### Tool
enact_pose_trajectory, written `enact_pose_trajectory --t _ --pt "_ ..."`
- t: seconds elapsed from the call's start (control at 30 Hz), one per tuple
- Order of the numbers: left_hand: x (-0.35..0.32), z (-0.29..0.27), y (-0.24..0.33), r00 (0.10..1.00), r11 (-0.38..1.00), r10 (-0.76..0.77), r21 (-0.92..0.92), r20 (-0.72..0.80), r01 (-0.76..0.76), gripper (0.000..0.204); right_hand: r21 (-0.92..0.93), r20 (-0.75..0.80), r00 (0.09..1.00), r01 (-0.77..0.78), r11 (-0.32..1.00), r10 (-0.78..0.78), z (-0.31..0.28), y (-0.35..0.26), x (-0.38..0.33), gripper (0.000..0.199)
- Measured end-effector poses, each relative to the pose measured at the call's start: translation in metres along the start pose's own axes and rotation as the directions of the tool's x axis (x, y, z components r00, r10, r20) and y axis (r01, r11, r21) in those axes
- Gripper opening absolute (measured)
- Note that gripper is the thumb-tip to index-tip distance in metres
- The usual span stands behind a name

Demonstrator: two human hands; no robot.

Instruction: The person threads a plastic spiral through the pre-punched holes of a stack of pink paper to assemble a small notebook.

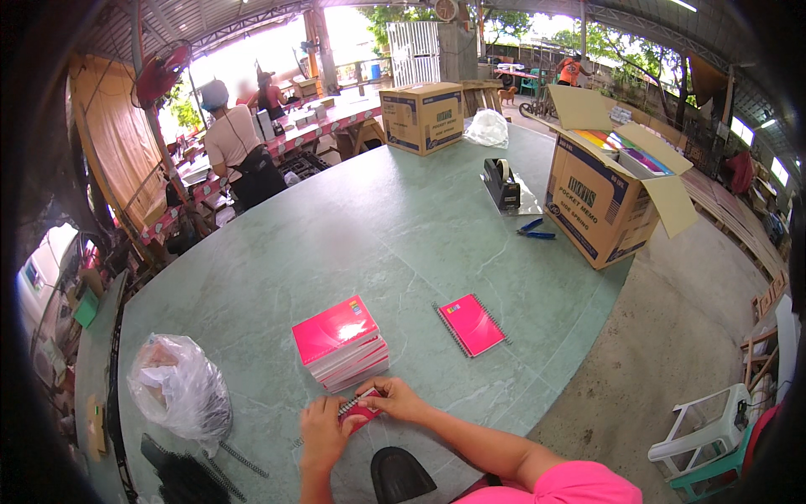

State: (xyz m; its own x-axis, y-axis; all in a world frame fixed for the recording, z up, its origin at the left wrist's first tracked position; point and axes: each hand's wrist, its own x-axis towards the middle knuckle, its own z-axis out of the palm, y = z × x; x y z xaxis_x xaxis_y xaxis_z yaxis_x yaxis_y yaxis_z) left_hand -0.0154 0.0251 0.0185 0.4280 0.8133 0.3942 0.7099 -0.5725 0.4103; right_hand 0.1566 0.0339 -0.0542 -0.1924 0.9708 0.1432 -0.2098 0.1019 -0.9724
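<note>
Both my hands meet over a small pink spiral notebook (359, 410) at the near edge of the green table (378, 218). My left hand (321, 433) grips its left side, by the wire spiral. My right hand (395, 399) pinches its right side. Just beyond my hands stands a stack of pink notebooks (340, 343). A single pink spiral notebook (471, 324) lies flat to the right of the stack.
A clear plastic bag (179, 391) and loose wire spirals (239, 458) lie at the near left. An open cardboard box (606, 197), a tape dispenser (501, 183) and blue pliers (532, 230) sit far right. A closed box (421, 116) stands at the back. A person (239, 147) works beyond the table.
</note>
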Motion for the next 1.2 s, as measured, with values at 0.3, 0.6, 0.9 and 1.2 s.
enact_pose_trajectory --t 0.3,0.6,0.9,1.2 --pt "-0.001 0.001 -0.001 0.999 0.999 -0.025 -0.027 0.043 0.026 0.019 -0.052 0.029 0.992 -0.12 0.991 0.121 0.003 0.0 -0.001 0.019" --pt "-0.003 -0.006 -0.013 0.996 0.999 -0.046 -0.021 0.073 0.047 0.02 -0.002 -0.021 1.0 0.002 1.0 -0.002 0.017 -0.016 -0.006 0.022" --pt "-0.003 -0.005 -0.012 0.997 0.999 -0.05 0.024 0.06 0.049 0.018 0.023 0.059 0.998 -0.026 0.999 0.024 0.015 -0.015 -0.007 0.032" --pt "-0.006 -0.003 -0.02 0.999 0.999 -0.014 0.035 0.052 0.012 0.022 0.055 0.069 0.993 0.091 0.994 -0.095 0.011 -0.002 -0.002 0.026"
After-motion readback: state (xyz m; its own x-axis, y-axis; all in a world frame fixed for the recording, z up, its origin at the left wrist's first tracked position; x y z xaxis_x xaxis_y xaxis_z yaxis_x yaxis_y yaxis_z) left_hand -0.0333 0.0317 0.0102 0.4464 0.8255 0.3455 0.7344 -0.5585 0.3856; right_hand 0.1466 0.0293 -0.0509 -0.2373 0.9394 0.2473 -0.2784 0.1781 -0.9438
